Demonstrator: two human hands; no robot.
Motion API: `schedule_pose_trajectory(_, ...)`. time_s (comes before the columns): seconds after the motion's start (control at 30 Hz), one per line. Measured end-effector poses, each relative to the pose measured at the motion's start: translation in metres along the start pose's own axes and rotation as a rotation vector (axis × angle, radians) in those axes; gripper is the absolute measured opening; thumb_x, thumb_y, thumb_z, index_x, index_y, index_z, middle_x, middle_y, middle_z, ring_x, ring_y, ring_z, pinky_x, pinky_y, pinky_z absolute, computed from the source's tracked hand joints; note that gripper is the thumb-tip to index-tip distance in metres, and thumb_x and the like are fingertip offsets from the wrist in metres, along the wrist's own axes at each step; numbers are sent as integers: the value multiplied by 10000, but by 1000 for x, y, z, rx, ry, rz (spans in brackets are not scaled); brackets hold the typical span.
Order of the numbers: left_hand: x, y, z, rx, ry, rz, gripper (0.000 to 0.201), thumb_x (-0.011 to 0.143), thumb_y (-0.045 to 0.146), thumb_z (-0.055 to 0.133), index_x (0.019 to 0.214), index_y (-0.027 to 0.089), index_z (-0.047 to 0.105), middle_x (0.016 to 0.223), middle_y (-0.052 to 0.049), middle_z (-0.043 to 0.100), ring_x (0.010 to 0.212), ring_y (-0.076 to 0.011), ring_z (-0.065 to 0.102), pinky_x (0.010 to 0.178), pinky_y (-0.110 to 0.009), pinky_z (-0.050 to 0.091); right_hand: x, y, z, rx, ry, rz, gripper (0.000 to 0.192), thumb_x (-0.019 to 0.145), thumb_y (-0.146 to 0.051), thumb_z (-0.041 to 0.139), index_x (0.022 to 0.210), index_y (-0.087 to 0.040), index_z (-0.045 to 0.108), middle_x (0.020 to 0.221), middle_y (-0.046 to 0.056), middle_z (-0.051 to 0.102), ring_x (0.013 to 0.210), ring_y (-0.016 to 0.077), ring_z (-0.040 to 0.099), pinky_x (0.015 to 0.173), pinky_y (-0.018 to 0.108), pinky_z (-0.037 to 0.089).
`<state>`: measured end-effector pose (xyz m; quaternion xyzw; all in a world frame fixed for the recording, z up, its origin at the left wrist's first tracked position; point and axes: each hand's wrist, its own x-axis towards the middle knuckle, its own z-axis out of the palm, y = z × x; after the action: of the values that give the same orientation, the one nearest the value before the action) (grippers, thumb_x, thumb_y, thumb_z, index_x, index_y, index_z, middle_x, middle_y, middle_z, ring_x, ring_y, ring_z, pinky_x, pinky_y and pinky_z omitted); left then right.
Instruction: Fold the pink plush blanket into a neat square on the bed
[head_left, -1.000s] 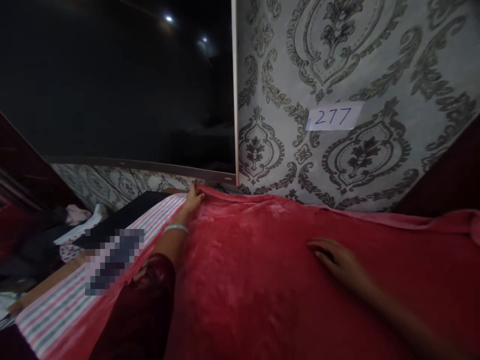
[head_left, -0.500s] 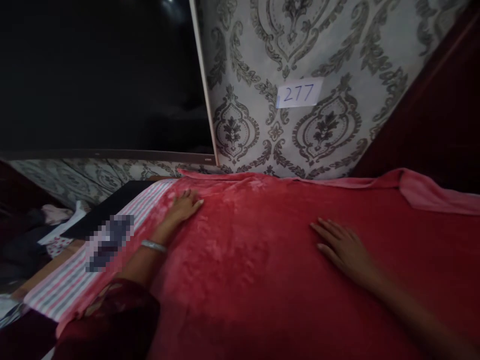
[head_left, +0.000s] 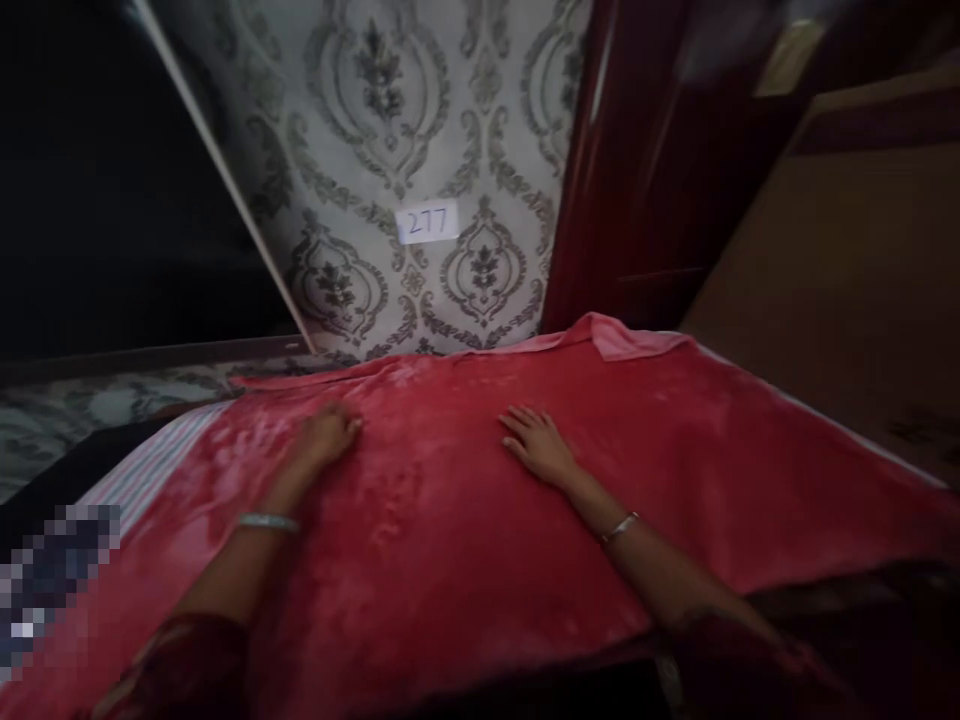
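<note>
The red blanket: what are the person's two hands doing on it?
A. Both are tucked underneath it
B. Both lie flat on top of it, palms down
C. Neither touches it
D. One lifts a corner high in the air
B: the left hand and the right hand both rest open and palm down on the red blanket, in plain view on top of it.

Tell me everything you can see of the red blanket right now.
The red blanket looks plush and velvety, with a faint sheen. It lies spread flat over the bed, covering most of a striped sheet that shows at the left. Its far right corner is folded back, showing a paler pink underside. The left hand and the right hand both rest palm-down on it.
</note>
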<state>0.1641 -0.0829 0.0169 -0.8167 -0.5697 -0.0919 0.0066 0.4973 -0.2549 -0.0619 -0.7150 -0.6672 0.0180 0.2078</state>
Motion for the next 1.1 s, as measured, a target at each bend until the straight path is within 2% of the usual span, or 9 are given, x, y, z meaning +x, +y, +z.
schedule_pose_trajectory(0.13, 3, 103, 28, 11, -100, 248, 573, 976, 389, 403, 1502, 161, 413, 1565, -175, 389, 1436, -298, 379, 1152, -470, 313, 3, 7, -15, 90, 113, 67, 383, 1006, -322, 436, 1337, -220, 601, 1416, 107, 581, 1342, 236, 474, 1170, 478, 242)
schedule_pose_trajectory(0.2, -2, 137, 42, 26, -122, 295, 599, 980, 405, 371, 1522, 149, 382, 1594, -184, 333, 1474, -310, 309, 1165, -506, 277, 3, 14, -22, 97, 151, 99, 350, 1004, -324, 449, 1298, -239, 620, 1390, 85, 605, 1307, 231, 504, 1148, 449, 281)
schedule_pose_trajectory(0.27, -6, 154, 52, 67, -134, 297, 599, 983, 414, 342, 1519, 152, 396, 1599, -188, 321, 1486, -330, 277, 1163, -543, 256, 3, 21, -28, 89, 166, 128, 329, 997, -314, 465, 1268, -239, 637, 1361, 74, 628, 1274, 229, 530, 1109, 404, 334)
schedule_pose_trajectory(0.4, -7, 156, 64, 124, -104, 298, 607, 983, 427, 280, 1518, 169, 410, 1604, -167, 321, 1487, -334, 272, 1161, -533, 257, 1, 33, -35, 71, 184, 161, 324, 959, -285, 532, 1247, -214, 662, 1367, 79, 625, 1271, 231, 542, 1083, 346, 364)
schedule_pose_trajectory(0.5, -2, 152, 67, 122, -113, 303, 624, 969, 434, 274, 1519, 171, 409, 1603, -161, 323, 1486, -337, 274, 1149, -551, 271, 2, 56, -46, 64, 216, 205, 329, 942, -262, 557, 1250, -218, 666, 1393, 63, 610, 1297, 208, 527, 1098, 320, 360)
schedule_pose_trajectory(0.6, 2, 150, 69, 124, -116, 311, 640, 956, 436, 267, 1522, 171, 402, 1601, -157, 327, 1487, -337, 273, 1144, -564, 271, 0, 103, -70, 42, 277, 342, 348, 934, -190, 533, 1258, -214, 658, 1362, 62, 635, 1280, 195, 545, 1096, 330, 381)
schedule_pose_trajectory(0.83, 11, 144, 82, 88, -69, 318, 691, 892, 465, 308, 1498, 164, 446, 1579, -149, 372, 1471, -341, 311, 1126, -557, 304, -38, 239, -146, -44, 473, 868, 478, 896, -93, 438, 1353, -95, 580, 1307, 189, 647, 1192, 245, 623, 1009, 349, 463)
schedule_pose_trajectory(0.97, 14, 140, 88, 65, -69, 305, 720, 855, 490, 318, 1486, 176, 469, 1574, -133, 386, 1468, -333, 321, 1126, -559, 308, -59, 283, -169, -61, 530, 1041, 496, 906, -140, 450, 1387, -70, 553, 1239, 204, 680, 1106, 261, 670, 930, 328, 503)
schedule_pose_trajectory(1.1, 16, 135, 93, 80, -42, 317, 775, 835, 530, 280, 1487, 155, 465, 1576, -137, 381, 1460, -324, 341, 1127, -528, 318, -64, 310, -175, -68, 521, 1101, 455, 917, -171, 483, 1348, -82, 598, 1181, 197, 708, 1092, 262, 679, 897, 303, 510)
